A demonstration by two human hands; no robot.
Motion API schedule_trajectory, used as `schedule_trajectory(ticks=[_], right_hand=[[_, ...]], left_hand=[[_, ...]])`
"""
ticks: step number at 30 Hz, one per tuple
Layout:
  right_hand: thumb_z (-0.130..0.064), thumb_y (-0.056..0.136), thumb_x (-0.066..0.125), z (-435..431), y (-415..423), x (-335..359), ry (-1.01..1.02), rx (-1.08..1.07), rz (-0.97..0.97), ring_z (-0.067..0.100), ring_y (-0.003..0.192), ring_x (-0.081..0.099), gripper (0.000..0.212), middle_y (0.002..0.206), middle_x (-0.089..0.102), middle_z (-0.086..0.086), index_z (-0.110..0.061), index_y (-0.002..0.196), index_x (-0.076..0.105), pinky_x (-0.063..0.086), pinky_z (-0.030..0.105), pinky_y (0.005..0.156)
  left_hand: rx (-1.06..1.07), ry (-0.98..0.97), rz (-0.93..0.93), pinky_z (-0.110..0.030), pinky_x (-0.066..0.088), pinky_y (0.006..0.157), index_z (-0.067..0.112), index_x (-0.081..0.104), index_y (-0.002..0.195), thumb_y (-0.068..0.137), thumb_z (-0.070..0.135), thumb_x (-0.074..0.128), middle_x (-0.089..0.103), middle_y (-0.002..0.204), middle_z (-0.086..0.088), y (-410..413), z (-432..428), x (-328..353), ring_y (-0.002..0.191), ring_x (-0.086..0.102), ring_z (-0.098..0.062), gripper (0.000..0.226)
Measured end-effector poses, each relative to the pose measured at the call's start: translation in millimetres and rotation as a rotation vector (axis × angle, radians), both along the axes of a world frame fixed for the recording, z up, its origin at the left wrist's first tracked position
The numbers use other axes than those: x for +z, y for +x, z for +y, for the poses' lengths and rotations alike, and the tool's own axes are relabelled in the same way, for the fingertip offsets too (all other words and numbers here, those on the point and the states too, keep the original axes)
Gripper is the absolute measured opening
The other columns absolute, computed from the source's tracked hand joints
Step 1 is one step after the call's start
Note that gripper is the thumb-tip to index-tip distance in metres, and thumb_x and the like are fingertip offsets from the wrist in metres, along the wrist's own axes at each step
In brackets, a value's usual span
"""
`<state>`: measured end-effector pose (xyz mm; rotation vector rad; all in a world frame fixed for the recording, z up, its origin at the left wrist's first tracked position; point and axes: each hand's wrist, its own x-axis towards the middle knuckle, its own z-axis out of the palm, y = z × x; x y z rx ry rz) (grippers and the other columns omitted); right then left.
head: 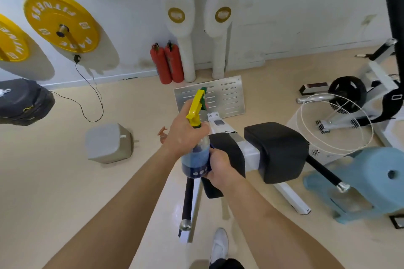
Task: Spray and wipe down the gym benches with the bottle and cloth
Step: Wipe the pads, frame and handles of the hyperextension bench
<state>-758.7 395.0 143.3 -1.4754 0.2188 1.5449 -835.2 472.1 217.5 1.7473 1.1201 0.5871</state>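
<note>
Bottle (195, 159) near blk bench pad (229, 148); beige floor (65, 170), wht wall (284, 17).

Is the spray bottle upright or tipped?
Upright: the spray bottle has its yellow trigger on top; left hand grips its neck, right hand its base.

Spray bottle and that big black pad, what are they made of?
The spray bottle looks like see-through plastic, since blue shows inside it; its yellow trigger is shiny hard plastic. The black pad seems to be soft cushion under smooth vinyl or fake leather: rounded corners, dull shine. Which one, I cannot tell.
</note>
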Motion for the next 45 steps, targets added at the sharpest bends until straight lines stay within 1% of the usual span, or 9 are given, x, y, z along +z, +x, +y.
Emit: schedule_trajectory(ticks=[5,8,10,14,19,25,33,41,45], right_hand=[[-0.017,0.100,0.049,30.3,24.6,-6.7,0.012,0.135,-0.108,0.029,0.105,0.061,0.021,0.116,0.065,0.014,-0.013,0.114,0.065,0.057,0.048,0.086],[-0.018,0.103,0.047,36.8,34.4,-12.5,0.043,0.316,-0.339,0.020,0.094,0.062,0.020,0.101,0.066,0.004,-0.021,0.098,0.066,0.058,0.043,0.084],[-0.022,0.102,0.049,41.0,40.9,-18.8,0.004,0.337,-0.529,0.020,0.091,0.064,0.020,0.096,0.069,0.003,-0.022,0.095,0.067,0.056,0.041,0.087],[-0.028,0.102,0.047,41.9,53.8,-30.9,-0.146,0.164,-0.682,0.020,0.080,0.065,0.022,0.084,0.069,0.002,-0.020,0.095,0.067,0.051,0.035,0.075],[-0.024,0.101,0.048,37.8,34.6,-40.8,-0.372,-0.211,-0.765,0.024,0.072,0.052,0.027,0.072,0.060,0.003,-0.014,0.081,0.063,0.038,0.033,0.062],[-0.018,0.098,0.046,33.3,-13.4,-59.4,-0.591,-0.416,-0.794,0.024,0.086,0.057,0.024,0.117,0.059,0.013,-0.013,0.118,0.059,0.045,0.035,0.074],[0.007,0.079,0.072,11.9,-61.9,-67.5,-0.725,-0.131,-0.849,0.023,0.087,0.054,0.073,0.140,0.029,0.013,-0.012,0.140,0.036,0.050,0.032,0.077],[-0.006,0.087,0.057,-3.2,-78.6,-81.8,-0.682,-0.243,-1.111,0.020,0.090,0.056,0.036,0.105,0.066,0.001,-0.018,0.120,0.060,0.041,0.028,0.075],[-0.015,0.094,0.053,6.1,-78.3,-79.3,-0.442,-0.638,-0.974,0.018,0.092,0.062,0.022,0.100,0.066,0.000,-0.020,0.114,0.059,0.048,0.028,0.075]], left_hand=[[-0.143,-0.042,0.113,-0.011,0.046,0.061,0.024,0.060,0.134,0.076,0.000,0.076,0.069,0.088,0.010,22.8,56.5,-15.8,0.062,0.055,-0.002,0.065],[-0.288,-0.070,0.225,-0.030,0.055,0.073,0.025,0.064,0.110,0.073,0.004,0.078,0.073,0.097,-0.010,31.6,82.9,-31.5,0.070,0.058,-0.013,0.044],[-0.404,-0.053,0.251,-0.034,0.055,0.084,0.029,0.062,0.117,0.072,0.009,0.077,0.072,0.104,-0.004,33.3,101.3,-49.1,0.080,0.063,-0.016,0.051],[-0.597,0.000,0.324,-0.018,0.042,0.070,0.032,0.055,0.114,0.078,0.008,0.070,0.062,0.090,0.007,28.3,131.7,-80.9,0.082,0.058,-0.016,0.045],[-0.884,0.057,0.402,-0.035,0.048,0.078,0.040,0.054,0.129,0.066,0.024,0.059,0.066,0.101,0.010,8.9,172.1,-118.6,0.087,0.060,-0.023,0.065],[-1.118,0.151,0.538,-0.033,0.045,0.071,0.043,0.049,0.130,0.071,0.021,0.061,0.062,0.092,0.013,-14.9,194.9,-153.9,0.082,0.058,-0.027,0.064],[-1.201,0.140,0.583,-0.039,0.052,0.078,0.040,0.044,0.135,0.080,0.020,0.067,0.058,0.092,0.007,-42.5,186.4,-192.2,0.083,0.058,-0.027,0.063],[-1.216,0.234,0.493,-0.032,0.046,0.070,0.035,0.048,0.135,0.079,0.013,0.067,0.057,0.089,0.010,-43.4,178.0,-210.2,0.079,0.058,-0.027,0.063],[-1.236,0.224,0.472,-0.033,0.048,0.069,0.036,0.049,0.130,0.080,0.015,0.068,0.063,0.089,0.004,-40.3,177.8,-217.7,0.080,0.061,-0.029,0.058]])
